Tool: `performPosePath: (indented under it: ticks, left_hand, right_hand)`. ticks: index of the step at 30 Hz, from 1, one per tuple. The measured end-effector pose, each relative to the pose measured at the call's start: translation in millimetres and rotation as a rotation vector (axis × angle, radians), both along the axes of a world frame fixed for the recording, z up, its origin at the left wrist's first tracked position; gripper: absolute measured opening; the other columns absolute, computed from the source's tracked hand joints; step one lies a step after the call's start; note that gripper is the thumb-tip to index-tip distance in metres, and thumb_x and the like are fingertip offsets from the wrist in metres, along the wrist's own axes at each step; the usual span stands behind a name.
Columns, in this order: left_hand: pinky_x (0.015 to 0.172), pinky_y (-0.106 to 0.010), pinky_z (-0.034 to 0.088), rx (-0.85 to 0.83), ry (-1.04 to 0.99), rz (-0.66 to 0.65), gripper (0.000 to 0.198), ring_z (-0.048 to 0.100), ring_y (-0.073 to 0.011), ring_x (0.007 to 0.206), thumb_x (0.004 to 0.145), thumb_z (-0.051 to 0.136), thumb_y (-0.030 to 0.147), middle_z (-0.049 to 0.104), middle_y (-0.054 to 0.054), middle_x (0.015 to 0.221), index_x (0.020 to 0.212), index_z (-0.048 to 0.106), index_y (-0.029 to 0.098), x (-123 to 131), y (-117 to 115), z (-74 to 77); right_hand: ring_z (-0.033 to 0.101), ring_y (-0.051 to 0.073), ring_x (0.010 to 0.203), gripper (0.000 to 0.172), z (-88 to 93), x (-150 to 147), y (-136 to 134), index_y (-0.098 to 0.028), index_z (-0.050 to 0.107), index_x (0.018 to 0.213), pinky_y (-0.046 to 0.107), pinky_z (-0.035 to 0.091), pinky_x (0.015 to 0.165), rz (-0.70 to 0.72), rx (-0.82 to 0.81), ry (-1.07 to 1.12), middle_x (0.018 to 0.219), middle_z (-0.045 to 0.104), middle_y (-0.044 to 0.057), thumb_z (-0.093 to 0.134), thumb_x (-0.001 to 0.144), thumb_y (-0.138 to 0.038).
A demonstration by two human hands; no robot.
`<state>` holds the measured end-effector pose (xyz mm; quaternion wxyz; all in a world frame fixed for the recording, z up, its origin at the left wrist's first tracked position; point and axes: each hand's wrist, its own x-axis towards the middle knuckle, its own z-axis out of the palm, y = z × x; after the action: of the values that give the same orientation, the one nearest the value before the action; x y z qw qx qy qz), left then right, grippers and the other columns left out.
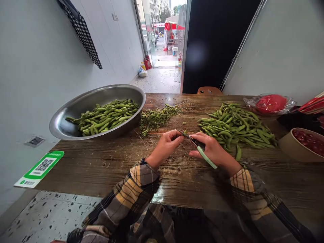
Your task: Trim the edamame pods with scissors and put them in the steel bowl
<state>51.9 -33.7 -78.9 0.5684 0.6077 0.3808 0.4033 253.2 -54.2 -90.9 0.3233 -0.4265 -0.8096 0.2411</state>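
My right hand [214, 150] is closed around a pair of scissors [199, 149] with pale green handles, the dark blades pointing left. My left hand [167, 143] is pinched shut at the blade tips; what it holds is hidden by the fingers. Both hands hover over the middle of a dark wooden table [101, 165]. A loose heap of green soybean pods [236, 126] lies just right of my right hand. A wide steel basin [76, 108] with more pods sits at the left. A pile of cut pod tips [155, 118] lies between basin and hands.
A tan bowl of red pieces [301, 143] stands at the right edge, with a red bag in plastic [272, 103] behind it. A green QR-code sign [39, 168] is stuck by the table's left edge. A chair back [209, 90] shows beyond the far edge, before an open doorway.
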Motion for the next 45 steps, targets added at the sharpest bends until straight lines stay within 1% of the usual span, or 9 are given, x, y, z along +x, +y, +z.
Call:
performPosePath:
  ticks: [5, 9, 13, 17, 19, 24, 35, 40, 45]
  left_hand:
    - [0.064, -0.023, 0.037, 0.102, 0.139, 0.020, 0.020, 0.048, -0.0110, 0.067, 0.081, 0.063, 0.032, 0.058, -0.001, 0.073, 0.084, 0.067, 0.013, -4.1, 3.3, -0.6]
    - [0.072, -0.025, 0.040, 0.175, 0.194, 0.076, 0.017, 0.053, -0.0148, 0.078, 0.075, 0.068, 0.031, 0.062, -0.004, 0.082, 0.075, 0.070, 0.014, -5.3, 7.1, 0.6]
    - [0.068, -0.024, 0.041, -0.056, 0.044, 0.060, 0.017, 0.053, -0.0129, 0.072, 0.067, 0.075, 0.030, 0.063, -0.003, 0.077, 0.073, 0.070, 0.015, -5.7, 8.4, -2.0]
    - [0.049, -0.019, 0.032, -0.332, -0.084, 0.057, 0.020, 0.043, -0.0068, 0.054, 0.061, 0.079, 0.028, 0.061, 0.000, 0.068, 0.076, 0.071, 0.016, -7.1, 9.8, -5.3]
    - [0.047, -0.019, 0.029, -0.327, -0.089, 0.059, 0.020, 0.041, -0.0058, 0.052, 0.061, 0.080, 0.027, 0.060, 0.001, 0.067, 0.075, 0.072, 0.016, -7.6, 11.2, -5.9]
    - [0.061, -0.020, 0.039, -0.179, -0.054, 0.005, 0.014, 0.052, -0.0093, 0.066, 0.064, 0.078, 0.024, 0.065, -0.001, 0.074, 0.076, 0.074, 0.017, -8.3, 15.0, -6.9]
    - [0.067, -0.020, 0.043, -0.277, -0.051, 0.004, 0.020, 0.056, -0.0098, 0.069, 0.060, 0.083, 0.023, 0.067, -0.002, 0.074, 0.074, 0.072, 0.013, -8.4, 15.7, -3.7]
    - [0.050, -0.016, 0.035, -0.335, -0.209, 0.084, 0.023, 0.046, -0.0045, 0.052, 0.065, 0.080, 0.025, 0.057, 0.004, 0.061, 0.074, 0.063, 0.013, -7.1, 11.5, -0.6]
    - [0.059, -0.017, 0.044, -0.412, -0.434, 0.125, 0.028, 0.056, -0.0073, 0.062, 0.066, 0.079, 0.023, 0.062, 0.001, 0.069, 0.080, 0.056, 0.015, -9.6, 10.6, -1.4]
  right_hand:
    - [0.059, 0.019, 0.077, 0.044, 3.8, -0.2, -3.8, -0.018, 0.062, 0.115, 0.031, 0.047, 0.069, -0.033, 0.064, -0.146, 0.091, 0.063, 0.007, 0.068, 0.080, -0.045]
    - [0.060, 0.019, 0.076, 0.047, 4.5, 1.6, -5.1, -0.018, 0.061, 0.118, 0.030, 0.045, 0.069, -0.046, 0.083, -0.230, 0.094, 0.064, 0.007, 0.068, 0.080, -0.045]
    - [0.061, 0.020, 0.083, 0.047, 3.1, 3.1, -4.6, -0.018, 0.062, 0.116, 0.029, 0.045, 0.071, -0.039, 0.078, -0.239, 0.096, 0.065, 0.007, 0.071, 0.078, -0.045]
    - [0.061, 0.020, 0.085, 0.047, 4.2, 2.3, -4.5, -0.018, 0.062, 0.117, 0.029, 0.044, 0.073, -0.029, 0.075, -0.227, 0.095, 0.065, 0.007, 0.069, 0.079, -0.046]
    - [0.062, 0.020, 0.085, 0.051, 5.9, 1.1, -4.7, -0.017, 0.061, 0.118, 0.029, 0.044, 0.072, -0.035, 0.077, -0.239, 0.096, 0.064, 0.008, 0.067, 0.079, -0.050]
    - [0.062, 0.021, 0.081, 0.059, 8.6, -2.0, -5.0, -0.018, 0.060, 0.117, 0.029, 0.044, 0.067, -0.065, 0.109, -0.289, 0.098, 0.063, 0.007, 0.068, 0.074, -0.058]
    - [0.063, 0.021, 0.085, 0.044, 10.9, 3.6, -4.8, -0.018, 0.064, 0.111, 0.029, 0.044, 0.070, -0.033, 0.083, -0.284, 0.098, 0.066, 0.008, 0.069, 0.079, -0.048]
    - [0.063, 0.024, 0.091, 0.045, 9.2, 4.8, -6.0, -0.018, 0.061, 0.118, 0.032, 0.047, 0.077, -0.144, 0.096, -0.236, 0.102, 0.066, 0.011, 0.065, 0.083, -0.045]
    - [0.062, 0.022, 0.081, 0.050, 5.2, 6.3, -6.2, -0.019, 0.057, 0.123, 0.032, 0.048, 0.069, -0.239, 0.105, -0.196, 0.099, 0.063, 0.008, 0.063, 0.083, -0.047]
